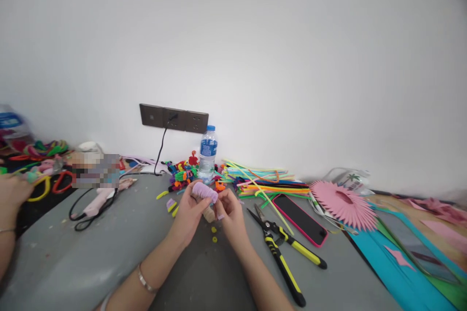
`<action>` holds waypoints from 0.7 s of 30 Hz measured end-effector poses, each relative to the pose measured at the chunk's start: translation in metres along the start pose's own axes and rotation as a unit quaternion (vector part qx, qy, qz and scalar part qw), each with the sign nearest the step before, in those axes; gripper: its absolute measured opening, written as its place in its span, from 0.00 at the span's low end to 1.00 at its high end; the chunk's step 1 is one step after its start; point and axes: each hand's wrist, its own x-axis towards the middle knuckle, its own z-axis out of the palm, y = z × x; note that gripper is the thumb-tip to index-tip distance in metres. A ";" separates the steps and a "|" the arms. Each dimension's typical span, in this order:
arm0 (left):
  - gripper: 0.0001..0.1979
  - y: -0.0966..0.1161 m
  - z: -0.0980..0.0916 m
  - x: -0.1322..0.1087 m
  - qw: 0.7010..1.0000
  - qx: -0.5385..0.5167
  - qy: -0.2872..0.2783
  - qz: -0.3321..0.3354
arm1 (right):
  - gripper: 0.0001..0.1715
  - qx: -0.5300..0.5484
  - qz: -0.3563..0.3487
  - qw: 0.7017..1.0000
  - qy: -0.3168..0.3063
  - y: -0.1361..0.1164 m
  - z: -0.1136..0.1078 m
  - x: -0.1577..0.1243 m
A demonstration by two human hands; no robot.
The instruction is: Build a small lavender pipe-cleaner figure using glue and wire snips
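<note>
My left hand (189, 214) is closed around a lilac fuzzy coil (204, 191), which looks wound from pipe cleaner. A beige-brown rounded part (209, 214) sticks out below it. My right hand (230, 214) pinches at the coil's right end, thumb and forefinger together. A small lilac bit shows under those fingertips; whether it joins the coil I cannot tell. Two small yellow pieces (214, 239) lie on the grey table (146, 238) below my hands. Yellow and lilac scraps (170, 205) rest left of my left hand.
Yellow-handled pruners (280, 243) and a pink-cased phone (301, 219) lie right of my hands. Behind stand a water bottle (207, 153) and a pipe-cleaner bundle (270, 183). A corded pink glue gun (99, 201) lies left, near another person's hand (14, 194).
</note>
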 end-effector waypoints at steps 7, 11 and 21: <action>0.27 -0.002 -0.002 0.000 0.999 0.031 -0.001 0.032 | 0.18 0.008 0.018 1.000 -0.023 0.002 0.001 -0.003; 0.26 -0.006 -0.006 0.002 0.998 0.037 -0.002 0.054 | 0.18 0.009 0.016 0.999 -0.043 0.005 0.001 -0.004; 0.26 -0.005 -0.005 0.004 0.999 0.012 0.027 0.042 | 0.15 -0.017 0.011 0.999 -0.047 0.008 0.000 -0.004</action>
